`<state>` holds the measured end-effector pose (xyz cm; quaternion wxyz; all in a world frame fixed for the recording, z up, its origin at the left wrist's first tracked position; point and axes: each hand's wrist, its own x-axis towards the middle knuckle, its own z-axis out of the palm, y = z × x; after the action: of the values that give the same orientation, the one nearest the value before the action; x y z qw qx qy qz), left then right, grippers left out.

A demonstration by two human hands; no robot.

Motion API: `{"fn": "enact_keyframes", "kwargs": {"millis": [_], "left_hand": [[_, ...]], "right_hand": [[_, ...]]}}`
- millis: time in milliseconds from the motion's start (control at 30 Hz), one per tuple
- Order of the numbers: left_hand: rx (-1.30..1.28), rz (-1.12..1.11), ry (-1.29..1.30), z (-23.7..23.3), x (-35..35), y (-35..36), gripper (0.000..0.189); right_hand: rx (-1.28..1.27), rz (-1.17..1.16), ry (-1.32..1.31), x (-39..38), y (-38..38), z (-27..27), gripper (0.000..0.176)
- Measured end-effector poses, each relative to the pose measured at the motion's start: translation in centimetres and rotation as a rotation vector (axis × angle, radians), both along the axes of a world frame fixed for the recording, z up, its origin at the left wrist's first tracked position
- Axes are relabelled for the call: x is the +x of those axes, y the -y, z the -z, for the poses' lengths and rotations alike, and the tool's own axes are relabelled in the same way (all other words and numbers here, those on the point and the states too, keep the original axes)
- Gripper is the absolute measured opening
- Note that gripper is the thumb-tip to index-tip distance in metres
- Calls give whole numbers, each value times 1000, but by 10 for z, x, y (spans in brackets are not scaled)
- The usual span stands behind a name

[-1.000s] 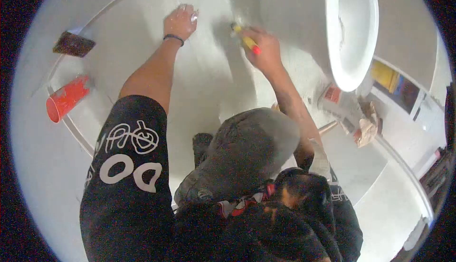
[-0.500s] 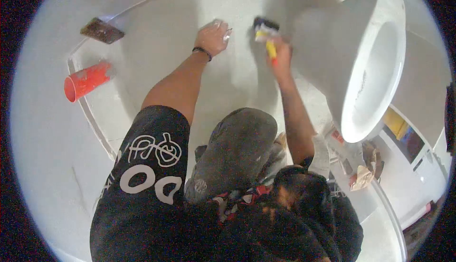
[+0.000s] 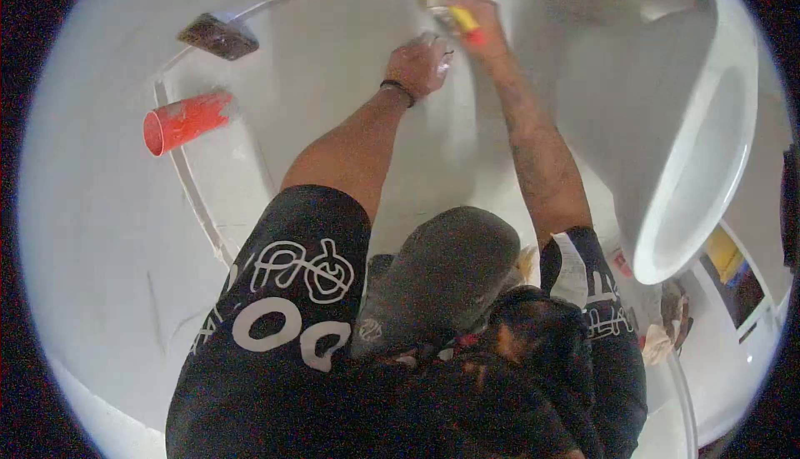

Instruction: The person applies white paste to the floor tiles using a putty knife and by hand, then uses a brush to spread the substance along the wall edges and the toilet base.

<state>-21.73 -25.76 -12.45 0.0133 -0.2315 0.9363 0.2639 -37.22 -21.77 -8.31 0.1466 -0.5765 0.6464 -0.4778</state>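
Observation:
My right hand (image 3: 485,22) grips a brush (image 3: 463,19) with a yellow and red handle and a wide dark head. The brush head is at the far edge of the pale floor, near the base of the wall, and is blurred a little by motion. Nearer to me and slightly left, my left hand (image 3: 419,66) rests low over the floor with its fingers curled in. Something whitish and shiny shows at those fingers, too small to name. A gap separates the two hands.
A red tube (image 3: 187,122) with grey smears lies at the left. Beyond it, a dark rectangular block (image 3: 221,38) sits by the wall. A white basin (image 3: 700,155) juts in from the right, above a cabinet opening with a yellow item (image 3: 727,255). My bent knee (image 3: 442,267) is between my arms.
My right hand has moved the brush away from me and left, to the floor's far edge. The view has shifted, so the tube, block and left hand appear further right.

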Motion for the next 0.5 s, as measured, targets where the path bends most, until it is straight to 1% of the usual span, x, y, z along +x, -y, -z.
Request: {"fn": "enact_keyframes", "kwargs": {"millis": [33, 67, 133, 167, 233, 267, 300, 333, 367, 400, 433, 467, 500], "left_hand": [[0, -6, 7, 2, 1, 1, 28], [-5, -7, -9, 5, 1, 1, 28], [-4, -12, -30, 8, 2, 1, 28], [-22, -27, -77, 9, 1, -1, 28], [-37, -38, -127, 8, 0, -3, 27], [-41, -12, -58, 5, 1, -2, 27], [-50, 16, 10, 1, 0, -1, 26], [-54, 25, 10, -7, -1, -1, 26], [-41, 32, 129, -16, -3, 0, 26], [-29, 38, 250, -21, -4, -1, 26], [-29, 44, 252, -16, -5, -2, 26], [-5, -3, 117, -8, -4, -3, 26], [19, -55, -18, -1, -4, -3, 26]], "right_hand": [[-45, 42, 37, -10, -8, 10, 33], [-43, 37, 38, -13, -16, 8, 33], [157, 366, -128, -10, -40, -4, 32], [160, 366, -132, -4, -44, -16, 32], [322, 515, -375, 12, -47, -40, 39], [490, 479, -300, 24, -45, -54, 38], [489, 485, -299, 29, -36, -50, 38], [331, 276, -293, 30, -25, -44, 37], [173, 69, -284, 26, -19, -33, 36], [173, 78, -283, 18, -16, -22, 36], [193, 61, -213, 7, -16, -5, 34], [214, 41, -142, 1, -19, 0, 32], [216, 147, -179, -9, -31, 1, 32]]}}
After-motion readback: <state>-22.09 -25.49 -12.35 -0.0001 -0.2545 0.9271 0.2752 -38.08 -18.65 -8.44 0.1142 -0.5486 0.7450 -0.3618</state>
